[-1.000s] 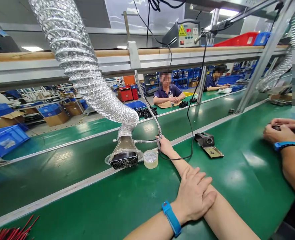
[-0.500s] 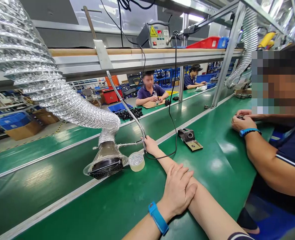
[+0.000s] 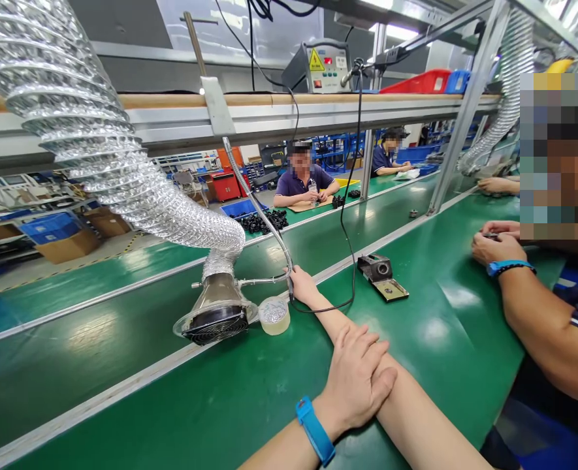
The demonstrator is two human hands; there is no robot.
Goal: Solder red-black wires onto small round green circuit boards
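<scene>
My right hand [image 3: 302,286] reaches across the green bench with its fingers closed round a slim dark handle [image 3: 290,288]. A black cable [image 3: 346,230] loops from the handle's lower end, over the bench and up to the shelf. Beside this hand, a bendable metal arm [image 3: 259,205] comes down from the shelf. My left hand [image 3: 360,373], with a blue wristband, lies flat over my right forearm, fingers stretched out, holding nothing. Left of the right hand stands a round pale tub or roll with a silvery top [image 3: 274,316]. A small dark metal block with a flat plate [image 3: 383,277] lies to the right.
A silver duct [image 3: 122,163] ends in a fan hood [image 3: 217,320] at the bench's left. A control box [image 3: 322,68] sits on the overhead shelf [image 3: 166,121]. At right, a co-worker's hands [image 3: 499,245] hold a small part. Other people sit across the bench.
The whole scene has shifted slightly right in view. Both my hands keep their positions and hold. Across the bench, a person now has a clear bottle-like thing in hand.
</scene>
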